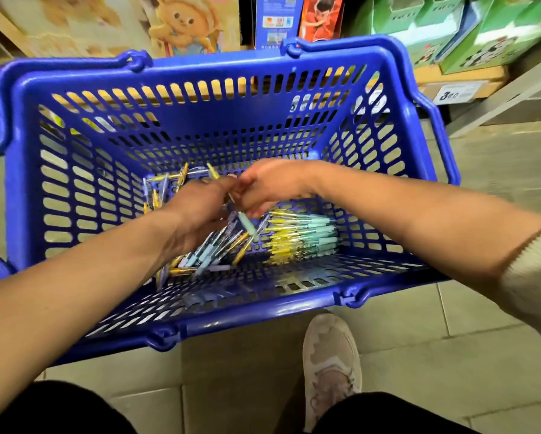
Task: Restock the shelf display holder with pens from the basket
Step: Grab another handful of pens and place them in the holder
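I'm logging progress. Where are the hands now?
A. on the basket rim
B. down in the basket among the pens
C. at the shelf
B: the left hand and right hand both reach inside the basket, gripping pens.

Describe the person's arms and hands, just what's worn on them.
Both forearms are bare. The right arm has a cream ribbed knit sleeve ending near the elbow; no sleeve shows on the left arm within the frame. No glove, watch or bracelet shows on the left hand or right hand; motion blur hides whether there are rings.
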`<control>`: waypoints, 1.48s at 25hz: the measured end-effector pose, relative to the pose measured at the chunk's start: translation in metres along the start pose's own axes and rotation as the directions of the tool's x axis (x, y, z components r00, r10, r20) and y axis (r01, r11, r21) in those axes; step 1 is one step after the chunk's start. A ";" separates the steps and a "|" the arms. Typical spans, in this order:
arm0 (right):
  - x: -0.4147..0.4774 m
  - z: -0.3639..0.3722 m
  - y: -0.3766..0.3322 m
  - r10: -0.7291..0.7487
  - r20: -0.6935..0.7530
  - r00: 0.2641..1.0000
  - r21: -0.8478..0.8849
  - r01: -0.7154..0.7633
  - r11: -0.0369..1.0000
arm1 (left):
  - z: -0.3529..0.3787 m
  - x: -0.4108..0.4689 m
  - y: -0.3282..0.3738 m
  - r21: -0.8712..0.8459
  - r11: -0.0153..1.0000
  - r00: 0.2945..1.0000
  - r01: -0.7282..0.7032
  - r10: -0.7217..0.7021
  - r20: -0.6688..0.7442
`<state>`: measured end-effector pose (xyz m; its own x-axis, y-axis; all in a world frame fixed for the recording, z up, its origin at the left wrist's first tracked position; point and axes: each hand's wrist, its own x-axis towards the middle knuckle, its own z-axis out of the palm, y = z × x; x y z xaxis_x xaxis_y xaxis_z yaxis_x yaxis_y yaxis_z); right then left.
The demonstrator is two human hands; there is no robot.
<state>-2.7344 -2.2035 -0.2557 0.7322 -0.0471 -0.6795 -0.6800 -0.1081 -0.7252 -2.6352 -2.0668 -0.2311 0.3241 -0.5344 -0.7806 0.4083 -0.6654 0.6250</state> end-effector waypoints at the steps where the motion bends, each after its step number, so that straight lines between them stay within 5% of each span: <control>1: 0.005 0.008 -0.004 -0.054 0.028 0.998 0.127 0.050 0.991 | 0.001 0.002 0.000 -0.059 0.998 1.000 -0.008 0.008 0.004; 3: 0.013 0.011 -0.004 -0.102 0.052 0.993 0.179 0.091 0.980 | -0.001 0.007 0.002 -0.104 0.993 0.997 -0.056 0.051 -0.050; 5: 0.015 -0.004 0.005 -0.015 -0.009 1.000 -0.237 0.012 0.971 | -0.008 0.010 0.003 -0.028 0.997 0.991 -0.075 0.071 -0.110; 7: 0.017 -0.016 0.019 0.157 -0.141 0.977 -0.786 -0.207 0.582 | -0.015 0.012 0.001 0.008 0.999 0.994 -0.046 0.047 -0.096; 9: 0.020 -0.014 0.038 0.243 -0.194 0.950 -0.895 -0.273 0.353 | -0.020 0.013 -0.003 0.063 0.998 0.999 -0.015 0.018 -0.051; 15: 0.024 -0.014 0.047 0.252 -0.176 0.952 -0.863 -0.273 0.425 | -0.017 0.011 -0.001 0.012 0.999 0.998 0.036 -0.036 0.052; 18: 0.015 -0.036 0.029 0.124 -0.260 0.958 -0.701 -0.275 0.658 | -0.015 0.011 0.000 -0.026 0.998 0.998 0.060 -0.059 0.035; 21: 0.010 -0.040 0.003 0.063 -0.258 0.964 -0.162 -0.108 0.981 | -0.013 0.010 0.001 -0.022 0.999 0.999 0.045 -0.045 0.015; 24: 0.017 -0.017 -0.012 0.033 -0.167 0.985 0.258 0.012 0.966 | -0.009 0.009 0.002 -0.090 0.996 0.997 0.001 0.006 0.080; 28: 0.015 -0.010 -0.006 -0.007 -0.037 0.999 0.543 0.026 0.839 | -0.011 0.007 0.006 0.005 1.000 0.997 0.007 -0.007 0.083; 29: 0.013 -0.014 -0.001 0.012 -0.036 0.999 0.486 0.007 0.874 | -0.012 0.007 0.007 0.049 0.999 0.998 0.014 -0.017 0.056; 31: 0.012 -0.017 0.011 0.101 -0.117 0.988 -0.048 -0.108 0.993 | -0.014 0.008 0.008 0.084 0.996 0.999 0.038 -0.040 0.021; 33: 0.012 -0.012 0.027 0.156 -0.163 0.974 -0.655 -0.225 0.722 | -0.016 0.008 0.010 0.085 0.995 0.998 0.053 -0.055 0.025; 34: 0.012 -0.006 0.036 0.174 -0.150 0.973 -0.797 -0.224 0.561 | -0.017 0.009 0.010 0.087 0.995 0.998 0.050 -0.053 0.038; 37: 0.011 0.005 0.056 0.241 -0.097 0.966 -0.894 -0.191 0.406 | -0.021 0.010 0.008 0.082 0.996 0.997 0.034 -0.040 0.065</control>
<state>-2.7651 -2.2055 -0.3044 0.5468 -0.1679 -0.8202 -0.3808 -0.9224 -0.0650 -2.6107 -2.0664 -0.2337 0.2516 -0.5403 -0.8029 0.3473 -0.7240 0.5960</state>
